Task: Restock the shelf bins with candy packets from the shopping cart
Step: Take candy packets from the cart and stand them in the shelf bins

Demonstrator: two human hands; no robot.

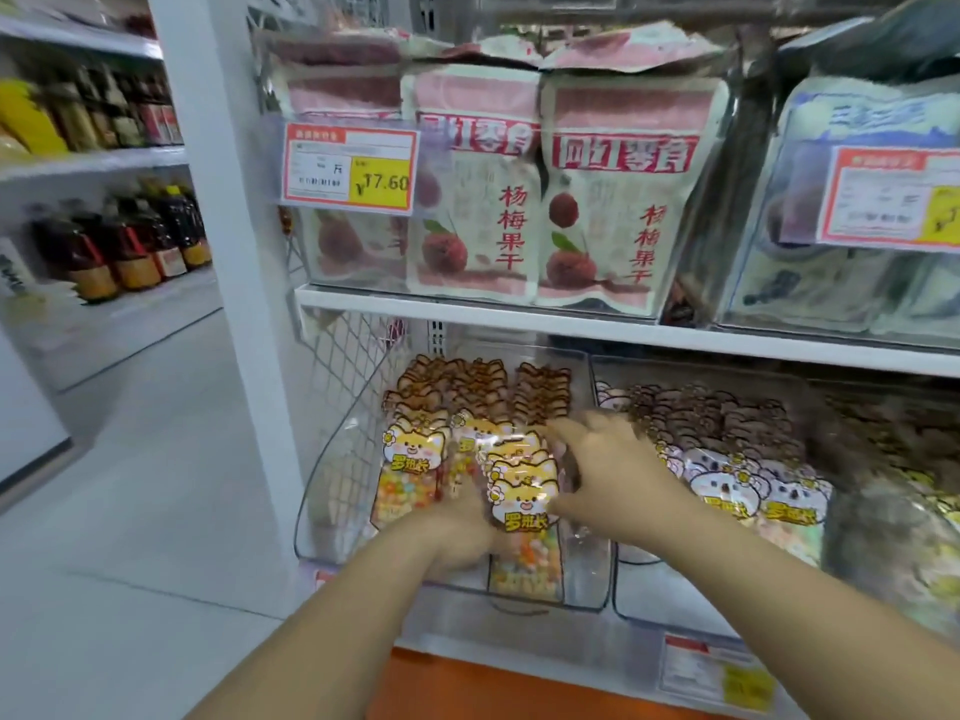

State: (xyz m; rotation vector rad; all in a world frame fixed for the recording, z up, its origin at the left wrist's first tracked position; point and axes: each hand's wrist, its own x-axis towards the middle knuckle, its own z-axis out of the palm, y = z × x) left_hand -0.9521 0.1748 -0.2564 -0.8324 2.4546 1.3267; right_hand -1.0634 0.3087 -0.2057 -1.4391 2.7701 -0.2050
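Three near-full rows of candy packets [521, 493] are steadied in the left-end bin [321, 511] of the shelf [467, 645] (cart unseen) by the spread right hand [610, 472] and the left hand [457, 535], grip hidden.

Pink fruit bags [613, 200] above; 17.60 price tag [349, 171] before them; dark bottles [124, 246] far left.

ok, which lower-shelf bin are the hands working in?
The leftmost clear bin, holding orange-cat candy packets; left hand and right hand both touch its front stack. The next bin holds pink-and-white packets.
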